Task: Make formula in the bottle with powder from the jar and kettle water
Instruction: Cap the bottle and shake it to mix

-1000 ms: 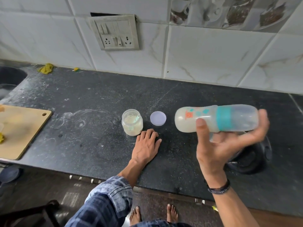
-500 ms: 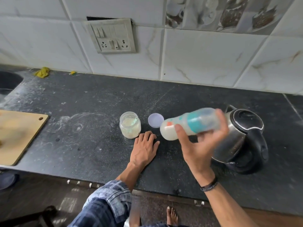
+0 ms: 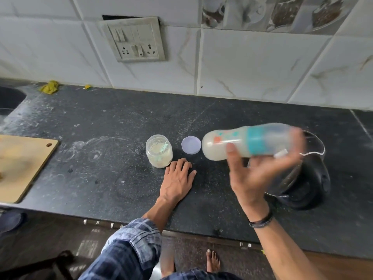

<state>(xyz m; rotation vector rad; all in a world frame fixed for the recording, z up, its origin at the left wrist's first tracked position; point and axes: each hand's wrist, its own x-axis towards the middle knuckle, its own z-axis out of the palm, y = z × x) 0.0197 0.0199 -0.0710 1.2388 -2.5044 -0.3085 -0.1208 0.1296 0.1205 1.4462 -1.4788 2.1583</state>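
Observation:
My right hand (image 3: 256,174) grips the baby bottle (image 3: 238,144), held on its side in the air over the counter, blurred by motion. The bottle has a teal collar, a clear cap and cloudy white liquid inside. My left hand (image 3: 177,178) lies flat on the black counter, fingers apart, just right of the open powder jar (image 3: 159,151), which has a scoop inside. The jar's pale lid (image 3: 191,145) lies flat between the jar and the bottle. The steel kettle (image 3: 298,178) stands behind my right hand, partly hidden.
A wooden cutting board (image 3: 22,166) lies at the counter's left edge. A dark sink (image 3: 8,100) is at the far left. Yellow scraps (image 3: 49,86) lie by the tiled wall, under a switch panel (image 3: 137,39). The counter's front edge runs near my forearms.
My right hand has swung the bottle back and forth, left and then right again, keeping it on its side. My left hand and the jar have stayed put.

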